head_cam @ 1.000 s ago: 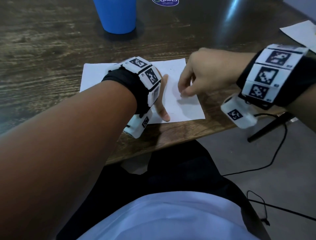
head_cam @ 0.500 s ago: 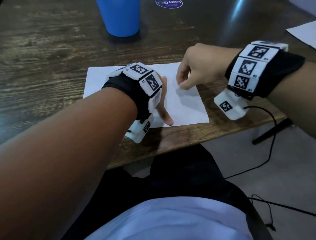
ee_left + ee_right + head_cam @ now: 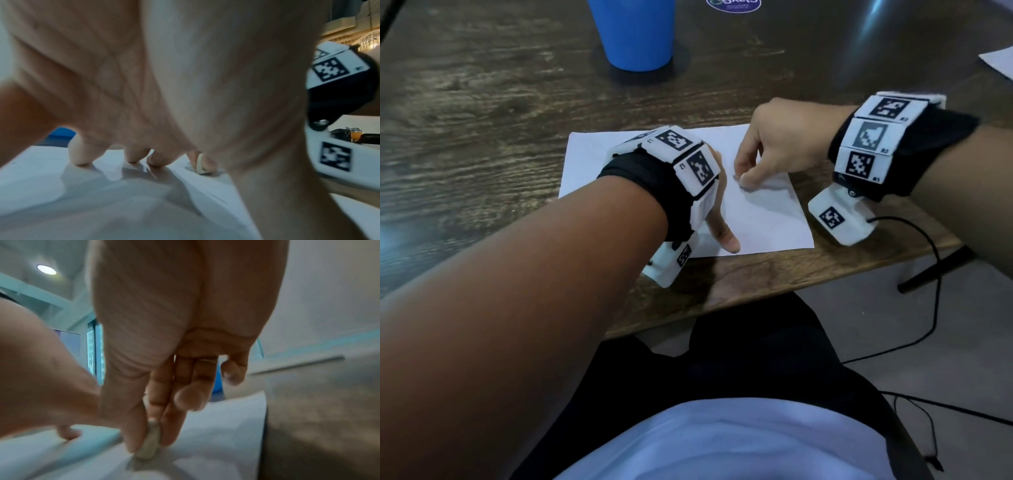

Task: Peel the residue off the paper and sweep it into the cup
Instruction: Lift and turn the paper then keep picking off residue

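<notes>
A white rectangular sheet of paper point(image 3: 763, 219) is laid flat on a dark wood-grain table point(image 3: 482, 102), near the table's front edge. The sheet is pinned by the left hand point(image 3: 144, 81), whose fingers are spread and pressed tip-down on the paper; in the head view the thumb point(image 3: 724, 233) is seen lying along the sheet toward its near edge. The right hand point(image 3: 774, 150) is held over the middle of the paper with fingers curled, and a small pale, flattened lump of residue point(image 3: 151, 443) is pinched between thumb and forefinger, its lower end touching the sheet (the same lump shows in the left wrist view as a pale sliver point(image 3: 200, 164) at the paper surface). A blue plastic cup point(image 3: 635, 32) is stood upright farther back on the table, well apart from the paper and from both hands. White marker-printed bands on black straps are worn on both wrists point(image 3: 688, 161), with a black cable point(image 3: 928, 274) trailing from the right one down past the table edge. Another white sheet point(image 3: 998, 65) is partly seen at the table's far right.
</notes>
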